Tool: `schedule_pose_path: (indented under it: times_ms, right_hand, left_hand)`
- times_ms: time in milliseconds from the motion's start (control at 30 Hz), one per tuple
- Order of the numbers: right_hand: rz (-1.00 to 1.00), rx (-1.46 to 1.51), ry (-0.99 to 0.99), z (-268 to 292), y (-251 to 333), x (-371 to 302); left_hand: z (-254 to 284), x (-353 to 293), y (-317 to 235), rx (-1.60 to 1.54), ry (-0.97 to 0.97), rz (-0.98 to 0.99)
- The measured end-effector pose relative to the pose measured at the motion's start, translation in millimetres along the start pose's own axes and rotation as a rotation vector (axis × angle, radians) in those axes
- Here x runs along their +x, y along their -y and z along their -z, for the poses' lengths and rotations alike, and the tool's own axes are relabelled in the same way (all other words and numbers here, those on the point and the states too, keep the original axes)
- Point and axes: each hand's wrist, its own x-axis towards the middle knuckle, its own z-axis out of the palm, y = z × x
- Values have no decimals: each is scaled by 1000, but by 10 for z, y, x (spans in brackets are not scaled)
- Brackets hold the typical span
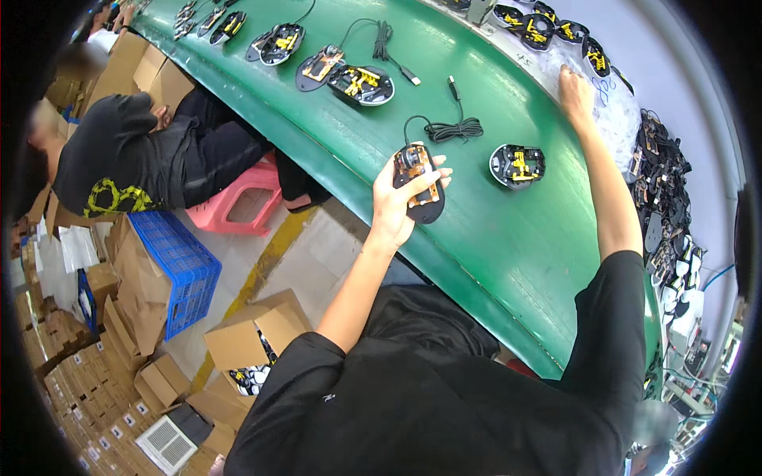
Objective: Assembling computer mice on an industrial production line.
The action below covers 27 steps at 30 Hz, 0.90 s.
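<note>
Gripping a mouse base: left fingers, apparently half-curled.

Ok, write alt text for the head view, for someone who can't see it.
A person's left hand holds a black mouse base with its circuit board showing, over a green table, while the right hand is by clear plastic at the far side. On the table lie an open mouse shell with yellow parts and a bundled cable.
</note>
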Motion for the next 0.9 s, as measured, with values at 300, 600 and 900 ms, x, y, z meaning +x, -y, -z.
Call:
schedule_pose_path:
  times_ms: [300, 600, 900]
  right_hand:
    - [-203, 713, -140, 1465, 682, -743]
    - [-804, 1833, 275, 2290, 1993, -2114]
    - [-974, 1967, 288, 2289, 1980, -2204]
  left_hand:
    - [-55, 21, -39, 10, -16, 8]
    - [-237, -37, 136, 261, -166, -219]
    - [-159, -112, 214, 502, -184, -370]
